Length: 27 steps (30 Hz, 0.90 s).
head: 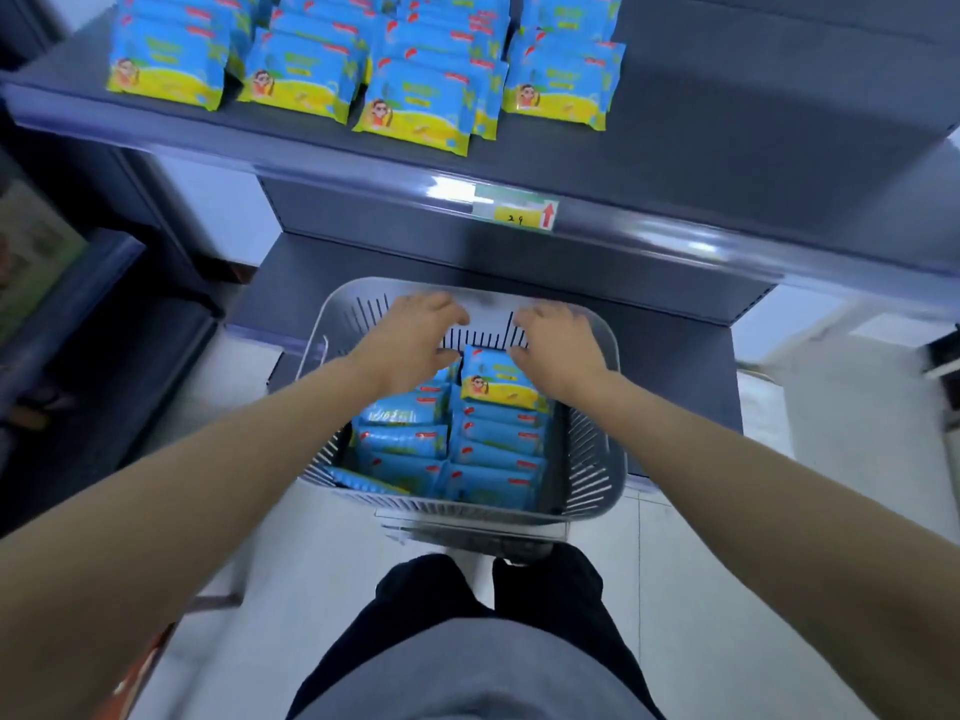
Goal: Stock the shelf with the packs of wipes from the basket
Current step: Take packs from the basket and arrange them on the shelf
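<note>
While the tag (514, 213) reads "29", left hand (415, 340) and right hand (561, 348) blur, grip unclear.

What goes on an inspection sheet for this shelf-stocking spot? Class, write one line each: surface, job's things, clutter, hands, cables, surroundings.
surface: grey shelf, right part bare.
job's things: packs on shelf in rows at its left; grey basket below; packs in basket in two rows, one raised pack showing its front.
clutter: nothing seen.
hands: left hand and right hand reach into the basket on either side of the raised pack; grip unclear.
cables: nothing seen.
surroundings: price tag on the shelf edge; pale floor; dark shelving at left.
</note>
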Available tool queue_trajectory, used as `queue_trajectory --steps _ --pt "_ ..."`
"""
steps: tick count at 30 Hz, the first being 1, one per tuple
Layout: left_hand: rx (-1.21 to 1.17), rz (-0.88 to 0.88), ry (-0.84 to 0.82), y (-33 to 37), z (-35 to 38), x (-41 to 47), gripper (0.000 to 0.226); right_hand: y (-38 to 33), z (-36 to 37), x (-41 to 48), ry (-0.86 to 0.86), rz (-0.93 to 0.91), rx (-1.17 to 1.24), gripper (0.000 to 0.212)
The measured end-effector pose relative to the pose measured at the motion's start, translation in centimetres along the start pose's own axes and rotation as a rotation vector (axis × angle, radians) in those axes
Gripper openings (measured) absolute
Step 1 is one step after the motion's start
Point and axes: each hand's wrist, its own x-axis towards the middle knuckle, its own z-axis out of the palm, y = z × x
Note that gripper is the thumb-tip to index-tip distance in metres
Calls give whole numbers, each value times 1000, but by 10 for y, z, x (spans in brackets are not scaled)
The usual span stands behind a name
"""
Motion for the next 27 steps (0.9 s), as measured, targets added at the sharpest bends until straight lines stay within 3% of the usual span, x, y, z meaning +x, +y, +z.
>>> queue_trajectory --steps 11,18,23,27 --pt "32 -179 -156 -47 53 -29 45 15 85 34 -354 164 43 48" --pt "81 -289 -337 -68 77 -33 49 10 102 51 -365 261 170 66" --pt "121 -320 -458 -78 91 -27 46 10 100 52 -365 312 65 84" --pt "102 -337 -473 -85 97 -19 45 10 90 62 -460 279 3 80"
